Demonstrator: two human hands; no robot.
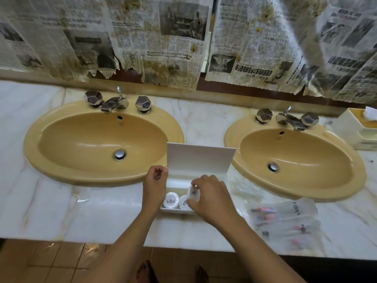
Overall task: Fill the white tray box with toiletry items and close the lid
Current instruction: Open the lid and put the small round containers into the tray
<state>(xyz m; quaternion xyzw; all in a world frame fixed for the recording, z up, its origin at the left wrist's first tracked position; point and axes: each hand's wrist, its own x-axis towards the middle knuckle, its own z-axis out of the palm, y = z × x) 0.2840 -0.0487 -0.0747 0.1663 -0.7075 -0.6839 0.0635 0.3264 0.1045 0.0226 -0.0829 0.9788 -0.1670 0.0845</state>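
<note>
A round wrapped soap [192, 193] is pinched on edge by the curled fingers of the right hand [212, 198], just above the tray box [177, 210]. The left hand [154, 185] is held loosely curled at the box's 9 o'clock edge, with nothing seen in it; contact with the box cannot be told. Two wrapped soaps [171, 200] are laid flat in the near left part of the box. The box is set on the marble counter [85, 217] between two yellow sinks [102, 142], its lid [199, 157] raised at 12 o'clock. At 3 o'clock of the box, clear packets [285, 221] are spread on the counter. Farther, at 2 o'clock, a tissue box [359, 129] is seen. Newspaper [155, 37] is hung across the wall behind.
</note>
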